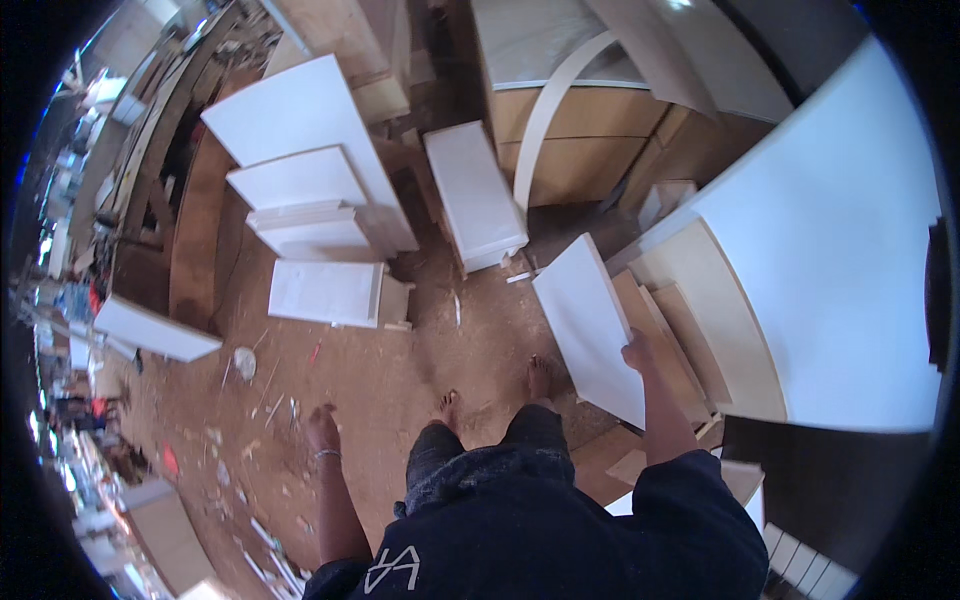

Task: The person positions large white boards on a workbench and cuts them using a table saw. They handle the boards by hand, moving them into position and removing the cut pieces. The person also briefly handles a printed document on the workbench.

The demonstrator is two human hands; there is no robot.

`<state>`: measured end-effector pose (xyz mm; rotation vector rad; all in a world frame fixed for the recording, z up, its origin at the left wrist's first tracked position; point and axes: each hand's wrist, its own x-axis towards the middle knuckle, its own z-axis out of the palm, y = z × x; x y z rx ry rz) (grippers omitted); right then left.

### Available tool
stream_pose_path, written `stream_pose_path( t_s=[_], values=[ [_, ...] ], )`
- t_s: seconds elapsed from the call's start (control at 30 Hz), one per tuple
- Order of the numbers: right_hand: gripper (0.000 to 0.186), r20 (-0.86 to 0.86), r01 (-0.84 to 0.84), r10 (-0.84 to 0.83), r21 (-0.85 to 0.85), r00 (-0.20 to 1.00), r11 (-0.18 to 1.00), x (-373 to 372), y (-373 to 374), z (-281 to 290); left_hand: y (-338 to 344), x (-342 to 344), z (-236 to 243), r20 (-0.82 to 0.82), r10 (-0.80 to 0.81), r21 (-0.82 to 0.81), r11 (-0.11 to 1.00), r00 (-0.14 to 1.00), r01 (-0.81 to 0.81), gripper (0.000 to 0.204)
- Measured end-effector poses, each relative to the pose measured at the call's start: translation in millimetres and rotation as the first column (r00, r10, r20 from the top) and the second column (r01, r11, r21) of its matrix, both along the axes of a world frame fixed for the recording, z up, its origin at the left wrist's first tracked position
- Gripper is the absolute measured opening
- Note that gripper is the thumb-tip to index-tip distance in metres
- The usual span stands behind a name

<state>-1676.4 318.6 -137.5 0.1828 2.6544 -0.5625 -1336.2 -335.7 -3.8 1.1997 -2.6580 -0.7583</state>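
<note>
My right hand [637, 352] is closed on the upper long edge of a white panel [585, 320], which stands tilted on the right beside several wooden boards [648, 320] and a large white sheet [830, 260]. My left hand [322, 428] hangs low over the floor, fingers loosely curled, with nothing visible in it. Ahead of my bare feet [448, 405] lies a white box-like piece [330, 292]; a second long one [470, 190] is farther off.
Several white panels [280, 110] lean upright at the back left. A curved pale strip [548, 110] stands before wooden cabinets [570, 150]. A separate white board [155, 328] is on the left. Scraps litter the dirt floor [390, 365], and cluttered timber [150, 170] lines the far left.
</note>
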Motion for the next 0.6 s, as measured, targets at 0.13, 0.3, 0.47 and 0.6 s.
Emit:
stream_pose_path(
  t_s=[0.13,0.3,0.47,0.6],
  values=[
    [0.054,0.146,0.029,-0.024,-0.027,0.989,0.999,-23.5,13.3,-14.8,61.1,162.9,-25.0,0.758,-0.053,0.154,0.983,0.650,-0.099,0.044],
    [0.031,-0.098,-0.184,0.219,0.283,0.971,0.941,-78.7,144.3,-70.0,181.9,121.8,-13.9,0.820,-0.149,0.550,0.471,0.553,-0.690,0.038],
    [0.019,0.094,-0.075,0.046,0.334,0.994,0.940,-95.0,63.9,-33.0,153.1,114.2,-39.7,0.432,-0.141,0.586,0.795,0.891,-0.158,0.033],
    [0.020,0.289,-0.432,0.342,0.350,0.894,0.831,-104.0,36.8,-28.8,183.1,24.2,28.0,-0.003,0.287,0.802,0.573,0.958,-0.169,0.044]
  ],
)
